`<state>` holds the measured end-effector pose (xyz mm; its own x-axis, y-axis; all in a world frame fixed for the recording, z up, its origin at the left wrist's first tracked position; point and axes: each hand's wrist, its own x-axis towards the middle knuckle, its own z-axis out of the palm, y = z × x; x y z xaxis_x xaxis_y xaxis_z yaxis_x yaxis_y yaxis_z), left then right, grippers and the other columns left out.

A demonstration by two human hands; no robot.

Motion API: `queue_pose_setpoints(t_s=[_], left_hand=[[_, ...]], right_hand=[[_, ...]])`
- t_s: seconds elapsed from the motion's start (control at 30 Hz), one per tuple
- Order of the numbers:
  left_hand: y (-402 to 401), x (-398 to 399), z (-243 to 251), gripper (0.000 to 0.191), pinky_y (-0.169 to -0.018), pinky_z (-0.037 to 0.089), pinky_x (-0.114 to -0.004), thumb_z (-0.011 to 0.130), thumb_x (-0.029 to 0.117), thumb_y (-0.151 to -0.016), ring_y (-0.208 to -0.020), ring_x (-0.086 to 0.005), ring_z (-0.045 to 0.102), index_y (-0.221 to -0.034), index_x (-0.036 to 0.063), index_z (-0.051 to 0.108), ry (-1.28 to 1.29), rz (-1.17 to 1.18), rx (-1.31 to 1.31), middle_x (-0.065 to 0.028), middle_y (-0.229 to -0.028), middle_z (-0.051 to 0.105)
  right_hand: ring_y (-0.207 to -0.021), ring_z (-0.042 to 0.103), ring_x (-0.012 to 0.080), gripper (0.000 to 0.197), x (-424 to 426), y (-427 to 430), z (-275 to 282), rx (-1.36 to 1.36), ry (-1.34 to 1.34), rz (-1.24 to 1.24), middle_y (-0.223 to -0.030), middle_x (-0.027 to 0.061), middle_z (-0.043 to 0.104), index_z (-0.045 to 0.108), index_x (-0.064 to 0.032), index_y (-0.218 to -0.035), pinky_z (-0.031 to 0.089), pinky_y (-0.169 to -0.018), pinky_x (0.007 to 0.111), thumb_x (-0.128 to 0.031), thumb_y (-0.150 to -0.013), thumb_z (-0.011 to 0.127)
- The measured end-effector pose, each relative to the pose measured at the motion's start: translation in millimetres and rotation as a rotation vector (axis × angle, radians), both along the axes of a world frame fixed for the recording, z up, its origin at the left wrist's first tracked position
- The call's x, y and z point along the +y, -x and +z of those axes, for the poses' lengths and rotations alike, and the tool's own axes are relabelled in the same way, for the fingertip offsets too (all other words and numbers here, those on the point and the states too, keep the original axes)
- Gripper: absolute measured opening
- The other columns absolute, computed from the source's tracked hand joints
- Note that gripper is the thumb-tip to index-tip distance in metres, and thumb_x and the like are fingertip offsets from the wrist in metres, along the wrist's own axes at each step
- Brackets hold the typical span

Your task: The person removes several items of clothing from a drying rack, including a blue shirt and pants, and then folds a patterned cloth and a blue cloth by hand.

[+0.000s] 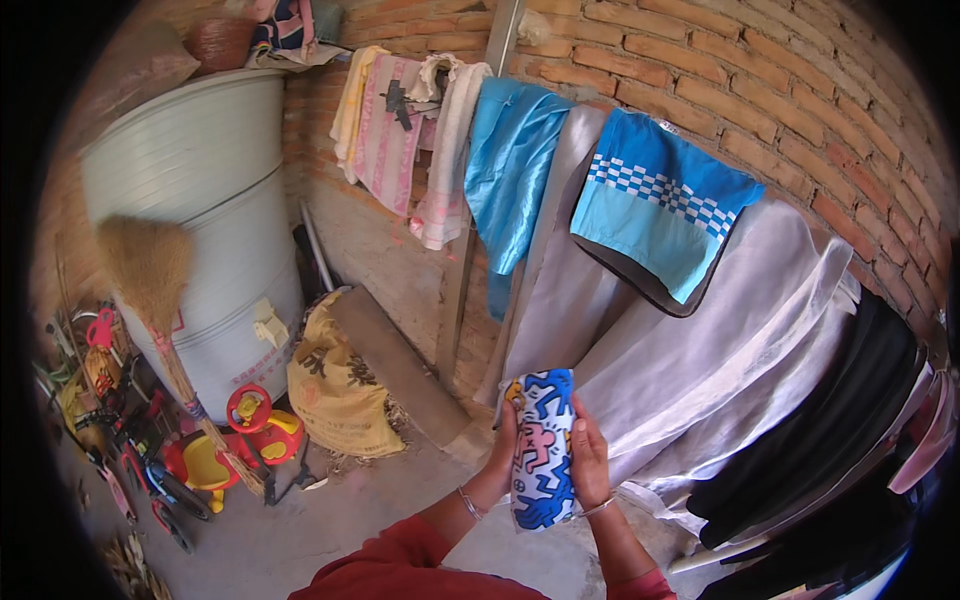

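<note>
Between my two hands is a folded white cloth [543,457] printed with blue, pink and orange cartoon figures. My left hand [504,444] grips its left edge, and my right hand [589,456] holds the right edge. Beyond the hands hang pale lilac-grey fabric sheets [675,360]. Over them lies a two-tone blue cloth [652,202] with a checkered band and a dark lining. To its left a shiny turquoise cloth [514,165] hangs beside several towels [386,127]. What lies under the folded cloth is hidden.
A large white tank [225,247] stands at the left with a straw broom [161,300] before it. A yellow woven sack [337,397], a red-and-yellow ride-on toy [262,427] and a small bicycle [161,480] are on the concrete floor. Black fabric [810,427] hangs at right along the brick wall [750,82].
</note>
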<state>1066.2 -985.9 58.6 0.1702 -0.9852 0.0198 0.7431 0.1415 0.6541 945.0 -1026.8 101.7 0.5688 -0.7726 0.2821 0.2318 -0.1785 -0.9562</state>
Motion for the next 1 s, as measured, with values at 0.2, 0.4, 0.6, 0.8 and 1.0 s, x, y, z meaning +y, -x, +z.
queue_pose_setpoints(t_s=[0.2, 0.4, 0.6, 0.8, 1.0], left_hand=[[-20, -11, -18, 0.077, -0.091, 0.049, -0.033, 0.020, 0.071, -0.088, -0.110, -0.0180, 0.057, -0.133, 0.0124, 0.043, 0.098, -0.147, 0.092, -0.0087, -0.125, 0.055], [-36, -11, 24, 0.061, -0.064, 0.051, -0.021, 0.028, 0.065, -0.091, -0.073, -0.0074, 0.060, -0.112, 0.0147, 0.055, 0.029, -0.203, -0.013, 0.0012, -0.084, 0.061], [-71, -19, 46, 0.065, -0.063, 0.052, -0.024, 0.031, 0.069, -0.089, -0.071, -0.0094, 0.060, -0.111, 0.0130, 0.055, 0.046, -0.144, -0.055, 0.0004, -0.083, 0.060], [-88, -53, 78, 0.061, -0.069, 0.053, -0.028, 0.036, 0.063, -0.090, -0.078, -0.0133, 0.062, -0.110, 0.0087, 0.055, 0.186, -0.160, -0.040, -0.0041, -0.089, 0.063], [-127, -99, 142, 0.045, -0.075, 0.054, -0.033, 0.053, 0.048, -0.091, -0.085, -0.0165, 0.063, -0.112, 0.0082, 0.056, 0.382, -0.143, -0.034, -0.0059, -0.096, 0.064]], right_hand=[[-0.124, 0.043, 0.0298, 0.040, -14, -16, -2, 0.339, 0.649, -0.258, -0.122, 0.0170, 0.056, 0.051, -0.0026, -0.127, 0.032, -0.105, 0.038, -0.029, -0.098, 0.040], [-0.111, 0.054, 0.0396, 0.029, -43, -8, 31, 0.393, 0.871, -0.252, -0.117, 0.0234, 0.057, 0.057, -0.0002, -0.115, 0.043, -0.094, 0.040, -0.010, -0.088, 0.056], [-0.082, 0.061, 0.0118, 0.028, -91, 21, 172, 0.057, 0.656, -0.509, -0.092, 0.0078, 0.067, 0.062, 0.0019, -0.108, 0.049, -0.074, 0.026, -0.022, -0.095, 0.054], [-0.099, 0.062, 0.0253, 0.039, -154, 53, 272, -0.096, 0.400, -0.614, -0.112, 0.0164, 0.060, 0.049, 0.0065, -0.121, 0.051, -0.085, 0.035, -0.021, -0.094, 0.052], [-0.097, 0.062, 0.0256, 0.040, -185, 53, 317, -0.038, 0.313, -0.629, -0.108, 0.0164, 0.060, 0.048, 0.0069, -0.122, 0.051, -0.085, 0.035, -0.021, -0.093, 0.053]])
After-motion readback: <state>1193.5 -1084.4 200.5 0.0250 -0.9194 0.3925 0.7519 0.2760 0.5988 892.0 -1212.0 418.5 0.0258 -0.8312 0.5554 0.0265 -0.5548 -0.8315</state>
